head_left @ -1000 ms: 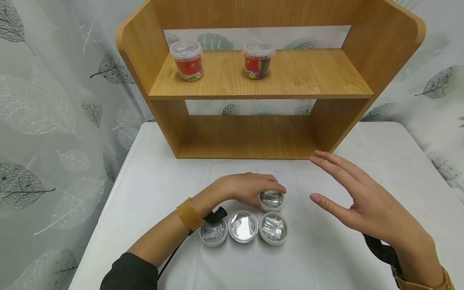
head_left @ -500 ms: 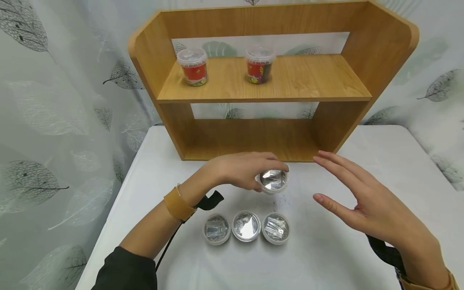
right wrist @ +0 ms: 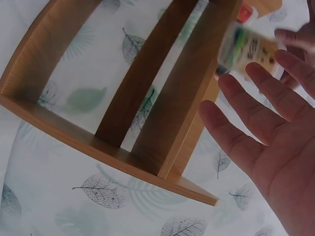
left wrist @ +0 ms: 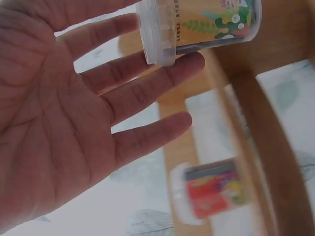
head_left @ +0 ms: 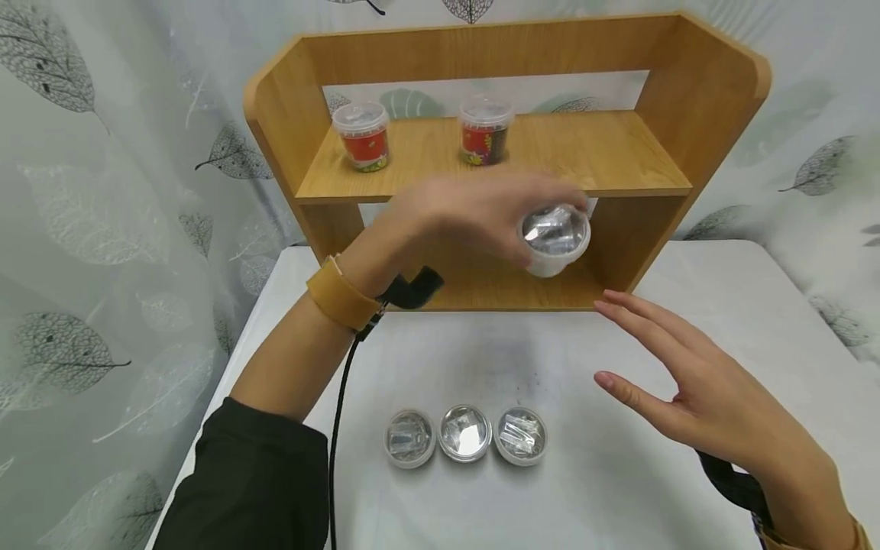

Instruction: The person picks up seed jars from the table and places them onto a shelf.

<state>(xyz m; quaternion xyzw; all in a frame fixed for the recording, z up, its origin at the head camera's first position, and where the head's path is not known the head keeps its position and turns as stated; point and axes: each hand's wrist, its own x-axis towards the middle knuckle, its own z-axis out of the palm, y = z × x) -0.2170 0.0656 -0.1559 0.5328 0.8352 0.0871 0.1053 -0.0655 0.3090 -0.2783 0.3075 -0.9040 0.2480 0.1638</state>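
Observation:
My left hand (head_left: pixel 474 214) grips a small clear plastic jar (head_left: pixel 554 238) by its lid end, in the air before the wooden shelf. In the left wrist view the jar (left wrist: pixel 211 24) has a yellowish label with green, plant-like pictures, and some fingers stretch out beneath it. My right hand (head_left: pixel 708 374) hovers above the table's right side, fingers extended, holding nothing. Below, a row of lidded jars stands on the white cloth: a left jar (head_left: pixel 409 438), a middle jar (head_left: pixel 465 433) and a right jar (head_left: pixel 520 435). Their silvery contents show through the lids.
A two-level wooden shelf (head_left: pixel 619 156) stands at the back of the white table (head_left: pixel 591 489). On its upper board are two red-labelled jars, a left one (head_left: pixel 363 137) and one further right (head_left: pixel 484 131). A black cable (head_left: pixel 334 458) hangs from my left wrist.
My left hand has lifted the jar off the table, away from the row, and carried it up and slightly right to the shelf front. My right hand has barely moved.

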